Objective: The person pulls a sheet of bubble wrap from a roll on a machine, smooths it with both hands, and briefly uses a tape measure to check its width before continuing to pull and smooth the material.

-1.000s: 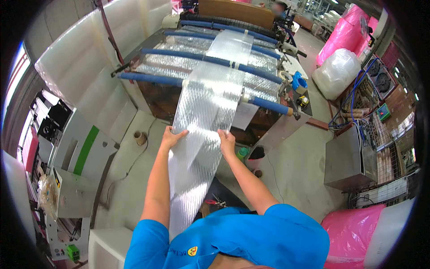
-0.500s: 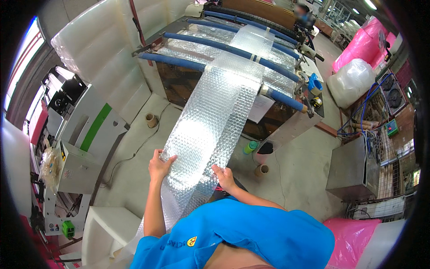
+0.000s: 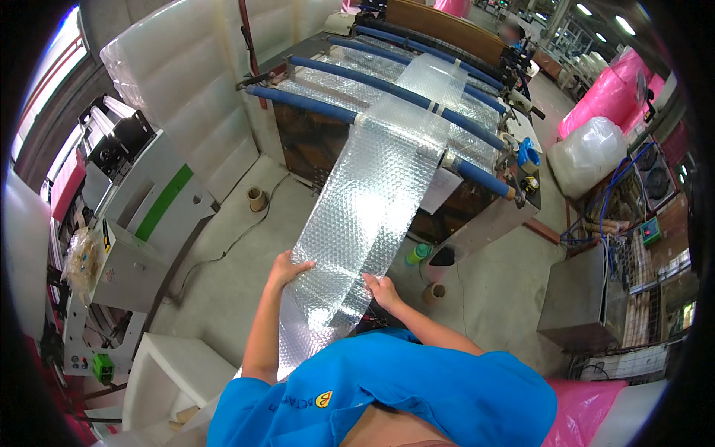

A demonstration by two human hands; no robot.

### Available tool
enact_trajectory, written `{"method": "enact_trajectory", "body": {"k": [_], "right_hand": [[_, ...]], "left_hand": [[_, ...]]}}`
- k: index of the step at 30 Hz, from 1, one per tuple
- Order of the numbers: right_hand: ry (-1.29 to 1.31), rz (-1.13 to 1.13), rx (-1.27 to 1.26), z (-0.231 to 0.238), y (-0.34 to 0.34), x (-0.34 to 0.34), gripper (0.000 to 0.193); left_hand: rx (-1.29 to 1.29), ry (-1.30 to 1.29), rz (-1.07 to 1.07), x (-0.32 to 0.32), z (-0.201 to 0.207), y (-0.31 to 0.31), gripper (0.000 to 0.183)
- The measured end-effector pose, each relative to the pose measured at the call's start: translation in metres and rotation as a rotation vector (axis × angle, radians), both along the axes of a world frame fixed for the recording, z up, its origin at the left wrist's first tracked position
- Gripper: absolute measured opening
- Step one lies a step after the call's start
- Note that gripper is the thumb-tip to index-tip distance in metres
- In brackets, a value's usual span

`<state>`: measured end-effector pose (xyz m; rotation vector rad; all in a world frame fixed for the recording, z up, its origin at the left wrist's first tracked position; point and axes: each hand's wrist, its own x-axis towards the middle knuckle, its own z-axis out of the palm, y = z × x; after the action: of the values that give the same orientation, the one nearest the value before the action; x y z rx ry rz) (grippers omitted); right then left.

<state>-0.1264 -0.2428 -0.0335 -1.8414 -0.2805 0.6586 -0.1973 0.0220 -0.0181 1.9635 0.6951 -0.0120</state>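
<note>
Silvery translucent bubble-wrap strip (image 3: pixel 380 190) is pinched at its long edges by the left grip (image 3: pixel 286 270) and the right grip (image 3: pixel 383 291), neither being nearer, its long axis stretched ahead and slightly rightward of them to a blue cylindrical roller (image 3: pixel 482 179).

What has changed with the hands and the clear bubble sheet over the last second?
The left hand and right hand have moved back from the nearest blue bar, toward the blue shirt; whether the bubble sheet moved too is unclear. Nothing was newly grasped or released: both hands still hold the sheet's edges, and it still runs over the bar.
</note>
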Motion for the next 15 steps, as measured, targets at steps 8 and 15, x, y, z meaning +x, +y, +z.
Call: {"method": "enact_trajectory", "body": {"k": [8, 15], "right_hand": [[0.012, 0.033, 0.04, -0.041, -0.001, 0.013, 0.035], [0.304, 0.011, 0.183, -0.025, 0.001, 0.016, 0.032]], "left_hand": [[0.116, 0.064, -0.009, 0.007, 0.01, -0.005, 0.063], [0.157, 0.076, -0.07, 0.012, -0.015, 0.0, 0.068]]}}
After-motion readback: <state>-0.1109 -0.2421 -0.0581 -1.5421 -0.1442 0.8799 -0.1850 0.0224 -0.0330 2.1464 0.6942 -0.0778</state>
